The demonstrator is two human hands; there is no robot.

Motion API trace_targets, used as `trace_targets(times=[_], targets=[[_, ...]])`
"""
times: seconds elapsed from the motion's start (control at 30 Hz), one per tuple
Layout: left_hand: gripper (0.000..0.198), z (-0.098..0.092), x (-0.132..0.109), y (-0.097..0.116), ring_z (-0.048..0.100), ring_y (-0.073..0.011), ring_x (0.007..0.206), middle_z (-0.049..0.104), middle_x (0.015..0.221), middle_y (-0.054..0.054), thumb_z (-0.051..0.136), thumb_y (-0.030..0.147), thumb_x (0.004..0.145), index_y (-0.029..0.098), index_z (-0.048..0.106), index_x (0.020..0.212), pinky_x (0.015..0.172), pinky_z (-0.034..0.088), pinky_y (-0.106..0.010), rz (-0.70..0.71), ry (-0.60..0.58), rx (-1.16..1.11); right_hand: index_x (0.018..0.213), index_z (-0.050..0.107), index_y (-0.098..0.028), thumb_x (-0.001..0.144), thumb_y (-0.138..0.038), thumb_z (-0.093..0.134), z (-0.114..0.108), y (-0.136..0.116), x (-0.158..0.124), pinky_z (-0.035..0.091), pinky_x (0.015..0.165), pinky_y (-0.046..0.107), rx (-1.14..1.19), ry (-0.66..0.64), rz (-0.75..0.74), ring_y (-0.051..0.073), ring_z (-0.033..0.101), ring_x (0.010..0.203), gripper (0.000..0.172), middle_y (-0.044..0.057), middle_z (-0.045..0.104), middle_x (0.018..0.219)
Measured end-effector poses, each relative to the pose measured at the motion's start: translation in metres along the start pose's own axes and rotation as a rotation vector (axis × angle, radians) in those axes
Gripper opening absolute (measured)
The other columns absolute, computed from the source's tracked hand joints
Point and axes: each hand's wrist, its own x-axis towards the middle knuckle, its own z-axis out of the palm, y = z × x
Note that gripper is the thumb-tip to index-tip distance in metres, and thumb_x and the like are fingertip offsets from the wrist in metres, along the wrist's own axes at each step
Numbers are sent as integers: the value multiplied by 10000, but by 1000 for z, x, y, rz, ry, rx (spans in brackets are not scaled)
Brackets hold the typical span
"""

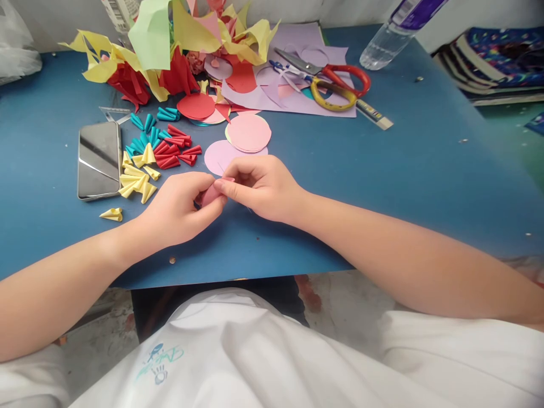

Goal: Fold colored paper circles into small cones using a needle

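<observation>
My left hand (182,207) and my right hand (261,187) meet over the blue table (425,170), both pinching a small pink paper piece (209,196) that is partly rolled between the fingertips. Just beyond my hands lie a lilac paper circle (216,156) and a pink paper circle (249,132). Left of them sit piles of small rolled paper cones: red cones (176,148), teal cones (147,133) and yellow cones (136,178).
A phone (99,160) lies face up at the left. Paper scraps (178,51) are heaped at the back, with scissors (327,79), a ruler (374,113) and purple sheets. A plastic bottle (391,34) lies at the back right. Stacked books (497,62) sit off the table's right.
</observation>
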Motion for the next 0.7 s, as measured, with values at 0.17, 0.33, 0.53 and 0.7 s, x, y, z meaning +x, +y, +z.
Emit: trace_targets(times=[0.17, 0.33, 0.53, 0.7], targets=[[390, 0, 0, -2, 461, -221, 648, 495, 662, -6, 590, 463, 980, 299, 379, 697, 714, 382, -412, 22, -59, 66, 848, 703, -241, 1023, -697, 991, -1, 3, 1, 455, 677, 384, -40, -37, -52, 182, 575, 730, 567, 3, 689, 798], [379, 0, 0, -2, 474, -221, 658, 507, 668, -7, 592, 431, 982, 301, 368, 705, 721, 373, -406, 40, -73, 78, 843, 686, -236, 1034, -699, 979, -3, -1, 1, 467, 696, 382, -67, -76, -28, 178, 571, 760, 580, 2, 665, 794], [382, 1, 0, -4, 486, -230, 664, 514, 664, -7, 602, 423, 992, 296, 375, 712, 749, 405, -405, 60, -73, 74, 850, 693, -239, 1013, -738, 983, -3, 2, 2, 473, 688, 381, -54, -93, -38, 173, 570, 739, 599, -5, 659, 786], [385, 1, 0, -5, 477, -219, 661, 503, 665, 2, 618, 399, 997, 291, 382, 714, 750, 397, -398, 71, -73, 65, 854, 687, -240, 1049, -686, 959, -3, 3, 2, 477, 683, 365, -63, -93, -63, 161, 564, 718, 558, -18, 654, 781]])
